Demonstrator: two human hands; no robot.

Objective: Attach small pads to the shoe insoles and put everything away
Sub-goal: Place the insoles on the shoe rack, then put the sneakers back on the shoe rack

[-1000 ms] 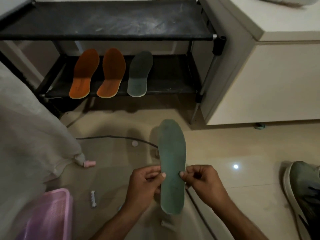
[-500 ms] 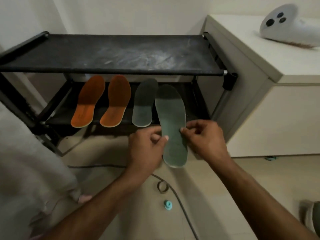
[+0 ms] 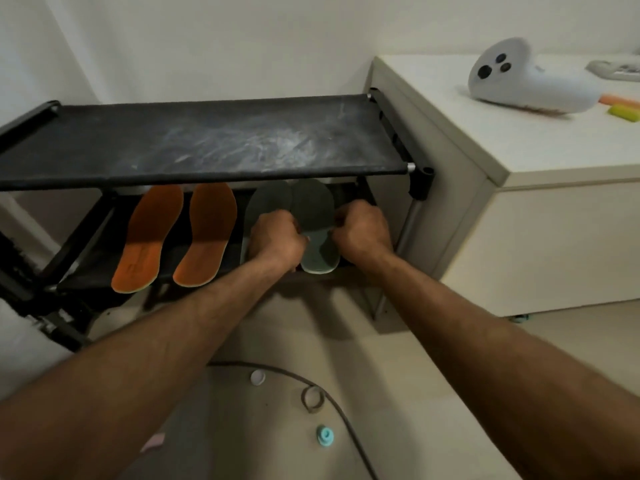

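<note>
- My left hand (image 3: 275, 239) and right hand (image 3: 360, 233) pinch the flat grey-green foam insole (image 3: 313, 216) by its edges, over the black rack's lower shelf (image 3: 104, 251).
- Its twin grey-green insole (image 3: 268, 202) lies just beside; a crooked release could overlap them.
- The heel overhangs the shelf front, so it might slide off.

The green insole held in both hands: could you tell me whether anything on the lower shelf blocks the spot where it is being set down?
Nothing visible does. The green insole, pinched by the left hand and right hand, already sits on the lower shelf, right of the other green insole. The shelf beyond it looks bare.
</note>
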